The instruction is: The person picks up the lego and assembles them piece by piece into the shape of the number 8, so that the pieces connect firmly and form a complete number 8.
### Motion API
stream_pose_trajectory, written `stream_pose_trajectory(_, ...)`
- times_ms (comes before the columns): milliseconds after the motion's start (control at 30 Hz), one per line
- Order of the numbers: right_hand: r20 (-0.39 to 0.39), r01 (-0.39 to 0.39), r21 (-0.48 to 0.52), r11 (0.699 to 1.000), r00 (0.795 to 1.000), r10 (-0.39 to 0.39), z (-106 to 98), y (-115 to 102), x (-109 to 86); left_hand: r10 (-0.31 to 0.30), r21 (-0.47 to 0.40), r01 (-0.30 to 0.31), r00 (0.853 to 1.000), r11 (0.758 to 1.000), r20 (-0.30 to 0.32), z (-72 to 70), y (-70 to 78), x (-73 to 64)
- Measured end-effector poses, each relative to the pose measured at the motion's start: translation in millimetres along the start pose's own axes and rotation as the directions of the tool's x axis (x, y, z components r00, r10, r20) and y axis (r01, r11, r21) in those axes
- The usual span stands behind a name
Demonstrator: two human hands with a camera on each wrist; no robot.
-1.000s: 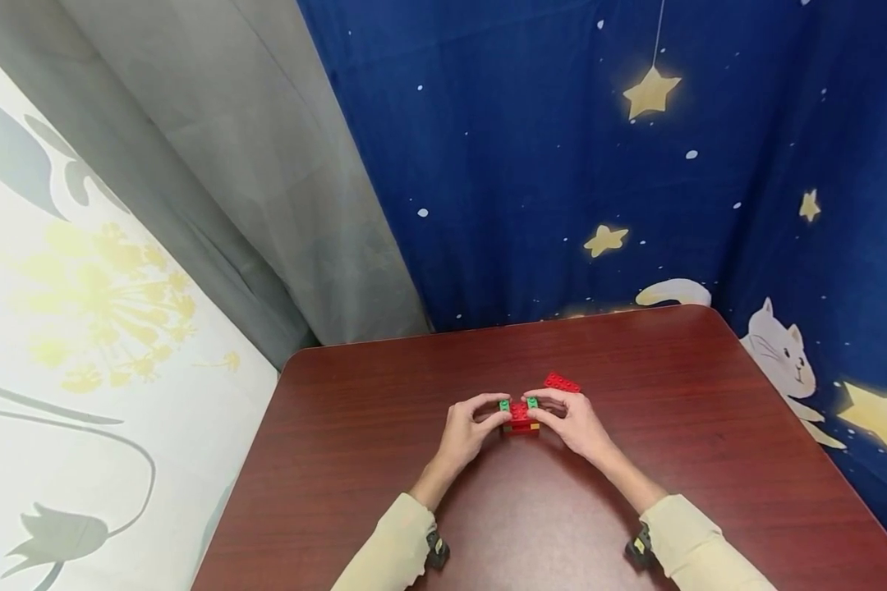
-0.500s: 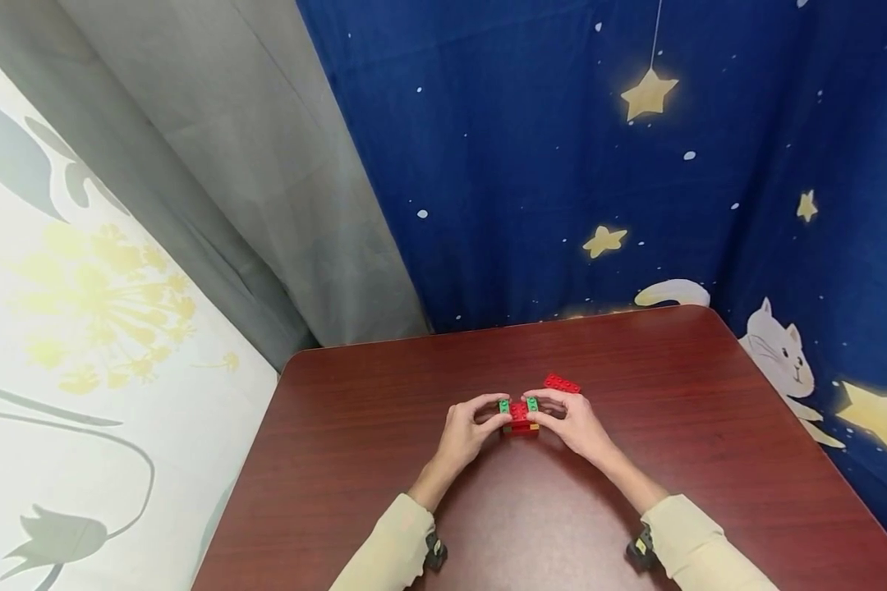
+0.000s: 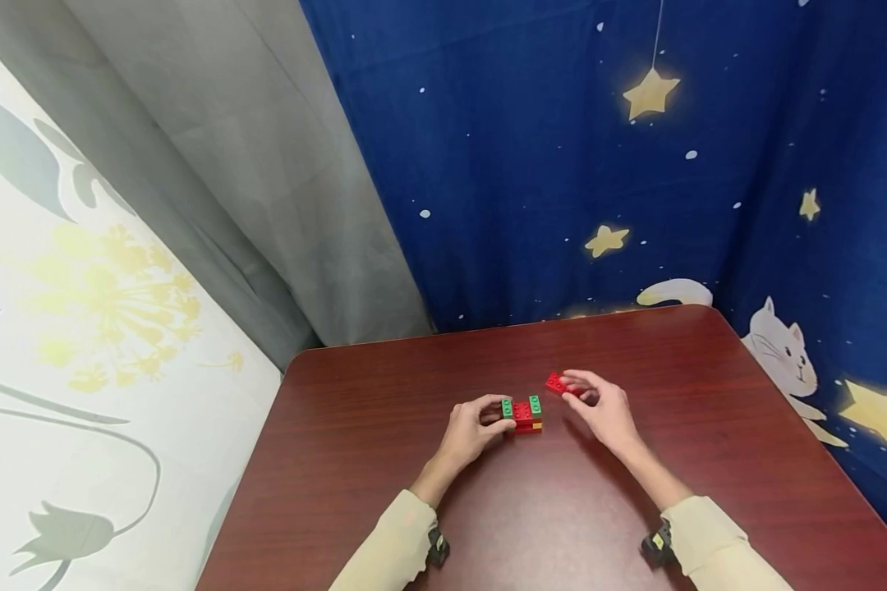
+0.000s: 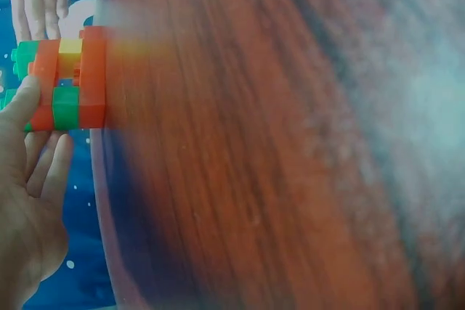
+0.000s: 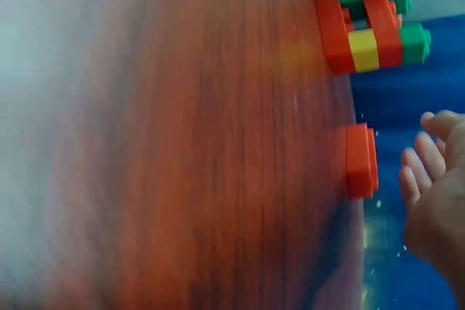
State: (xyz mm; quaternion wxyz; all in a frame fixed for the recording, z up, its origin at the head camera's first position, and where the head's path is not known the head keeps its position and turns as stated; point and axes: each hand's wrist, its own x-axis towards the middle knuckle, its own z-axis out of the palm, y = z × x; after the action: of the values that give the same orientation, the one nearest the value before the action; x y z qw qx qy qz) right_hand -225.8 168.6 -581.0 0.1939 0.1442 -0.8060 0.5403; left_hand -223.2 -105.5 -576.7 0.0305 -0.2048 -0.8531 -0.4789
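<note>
My left hand grips the left end of a small stack of toy building bricks, thumb on the near side and fingers on the far side. In the left wrist view the brick stack has two red layers, with a green and a yellow brick between them. Two green bricks stand on top at either end. Up and to the right lies a single red brick. My right hand reaches over its right part, fingers spread; the right wrist view shows a gap between that hand and the red brick.
Everything rests on a dark reddish-brown table with rounded back corners. Behind it hang a grey curtain and a blue star-patterned curtain. Each wrist wears a small black camera near a pale sleeve.
My right hand has let go of the stack's right end and moved up and right to the loose red brick. The left hand keeps its hold on the stack.
</note>
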Motion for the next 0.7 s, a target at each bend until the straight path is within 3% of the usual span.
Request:
stream_pose_trajectory(67,-0.047,-0.029,-0.087,0.996,0.999,0.025,-4,6,3.9,-0.016,0.012,0.016,1.000,1.000,0.008,-0.5,-0.1,-0.1)
stream_pose_trajectory(167,-0.040,-0.082,-0.163,0.983,0.996,0.076,-7,15,7.9,-0.035,0.025,0.034,0.999,0.999,0.015,-1.1,0.0,-0.2)
stream_pose_trajectory(367,0.020,-0.151,-0.200,0.968,0.987,0.159,-5,26,10.3,-0.051,0.037,0.050,0.998,0.998,0.023,-1.6,-0.3,0.3)
stream_pose_trajectory(700,0.019,-0.177,-0.300,0.937,0.981,0.192,0,31,8.4,-0.067,0.052,0.065,0.997,0.997,0.031,-2.3,-0.2,3.1)
